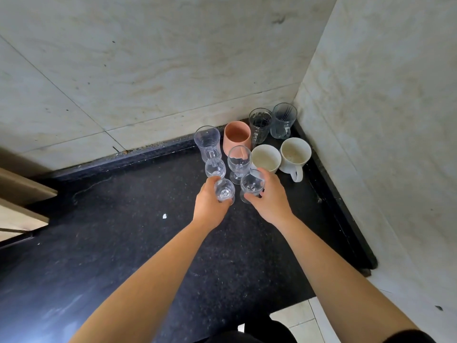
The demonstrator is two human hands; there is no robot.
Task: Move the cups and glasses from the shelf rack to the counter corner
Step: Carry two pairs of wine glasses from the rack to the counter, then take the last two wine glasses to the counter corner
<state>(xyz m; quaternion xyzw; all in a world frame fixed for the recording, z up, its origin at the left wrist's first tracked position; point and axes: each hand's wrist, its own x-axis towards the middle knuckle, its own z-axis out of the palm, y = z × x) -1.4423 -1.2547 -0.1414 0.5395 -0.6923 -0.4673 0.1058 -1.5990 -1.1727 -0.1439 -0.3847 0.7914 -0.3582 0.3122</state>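
Note:
My left hand (209, 205) grips a small clear stemmed glass (224, 190) low over the black counter (128, 231). My right hand (270, 199) grips another clear stemmed glass (252, 185) beside it. Just beyond them stand two more stemmed glasses (215, 167) (238, 159). Farther back in the corner are a tall clear glass (207, 141), a pink cup (237, 137), two patterned glass mugs (259, 122) (283, 118) and two white mugs (266, 158) (294, 153). The shelf rack is not in view.
Pale marble walls (173, 70) meet at the corner behind the cups. A raised black lip runs along the wall on the right (341, 209). A wooden edge (22, 191) juts in at the left. A white speck (164, 216) lies on the counter.

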